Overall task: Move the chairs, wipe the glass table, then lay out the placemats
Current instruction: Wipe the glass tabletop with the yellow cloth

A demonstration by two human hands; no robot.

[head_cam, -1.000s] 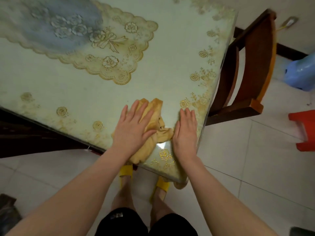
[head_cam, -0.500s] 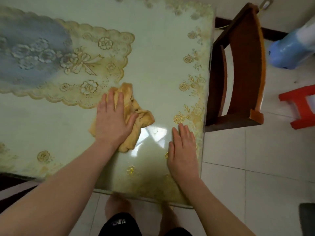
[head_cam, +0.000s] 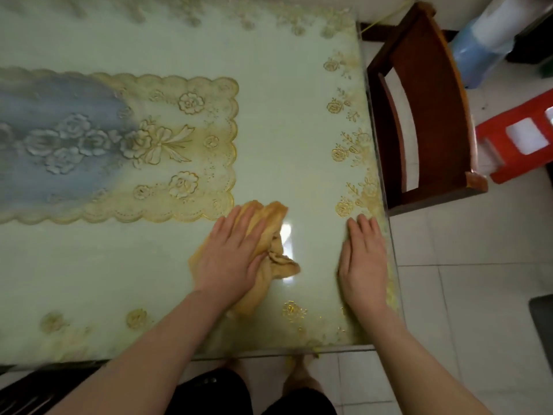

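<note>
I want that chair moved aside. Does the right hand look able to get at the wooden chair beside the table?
Probably yes. The right hand lies flat and empty on the glass table by its right edge; the wooden chair stands just past that edge, with nothing between them.

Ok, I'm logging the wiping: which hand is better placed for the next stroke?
Left. The left hand presses flat on the cloth; the right hand lies flat on the bare table near its edge, apart from the cloth.
</note>
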